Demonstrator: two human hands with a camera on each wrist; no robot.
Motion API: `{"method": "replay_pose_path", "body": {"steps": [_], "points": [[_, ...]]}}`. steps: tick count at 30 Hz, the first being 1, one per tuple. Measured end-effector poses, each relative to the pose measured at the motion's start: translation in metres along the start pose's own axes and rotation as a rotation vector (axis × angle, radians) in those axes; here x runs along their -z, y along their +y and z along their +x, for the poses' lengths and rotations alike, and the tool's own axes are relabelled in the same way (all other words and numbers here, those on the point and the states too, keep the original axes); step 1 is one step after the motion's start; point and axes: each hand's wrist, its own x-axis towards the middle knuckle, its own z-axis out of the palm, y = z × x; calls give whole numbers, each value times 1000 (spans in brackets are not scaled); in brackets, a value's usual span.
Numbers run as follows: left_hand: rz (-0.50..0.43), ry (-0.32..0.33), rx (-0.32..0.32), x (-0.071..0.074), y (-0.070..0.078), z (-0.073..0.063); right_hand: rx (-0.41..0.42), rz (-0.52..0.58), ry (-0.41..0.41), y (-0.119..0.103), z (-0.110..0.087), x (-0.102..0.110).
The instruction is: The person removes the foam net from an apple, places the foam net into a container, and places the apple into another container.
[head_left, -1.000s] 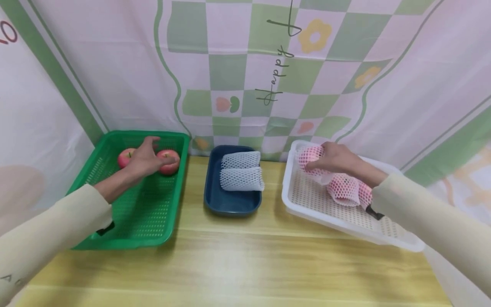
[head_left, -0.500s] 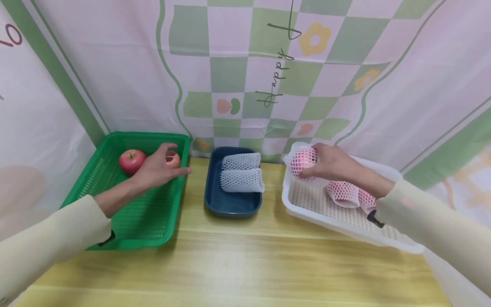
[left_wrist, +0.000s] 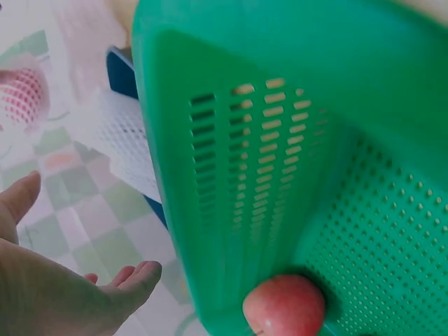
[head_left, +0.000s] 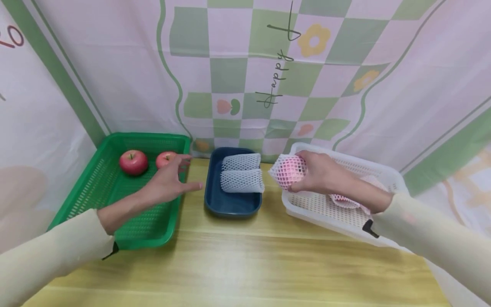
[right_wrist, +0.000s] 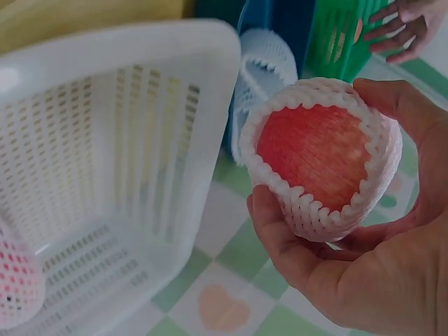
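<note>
My right hand (head_left: 322, 172) grips an apple in a white foam net (head_left: 289, 170) above the left end of the white basket (head_left: 399, 175). In the right wrist view, red skin of the netted apple (right_wrist: 315, 154) shows through the net's open end. My left hand (head_left: 165, 181), thumb and fingers spread and holding nothing, is over the right rim of the green basket (head_left: 149, 135). Two bare red apples, one (head_left: 133, 162) in full view and one (head_left: 166, 158) partly behind my fingers, lie in that basket.
Between the baskets stands a dark blue tray (head_left: 232, 207) with two folded white foam nets (head_left: 241, 181). More netted fruit (head_left: 347, 200) lies in the white basket under my right forearm. A checkered cloth (head_left: 264, 76) hangs behind the wooden table (head_left: 230, 264).
My right hand has carried the netted apple leftward, up to the white basket's left rim. My left hand has moved right and toward me, away from the apples, uncovering the left one.
</note>
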Motion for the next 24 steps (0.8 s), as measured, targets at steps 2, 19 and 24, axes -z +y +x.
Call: {"method": "replay_pose_path", "body": {"steps": [2, 19, 24], "points": [[-15, -3, -19, -5, 2, -4, 25, -4, 5, -6, -3, -5], [-36, -101, -13, -35, 14, -28, 173, 6, -23, -42, -20, -48], [-63, -108, -6, -45, 14, -35, 211, 4, -32, -47, -24, -62]]}}
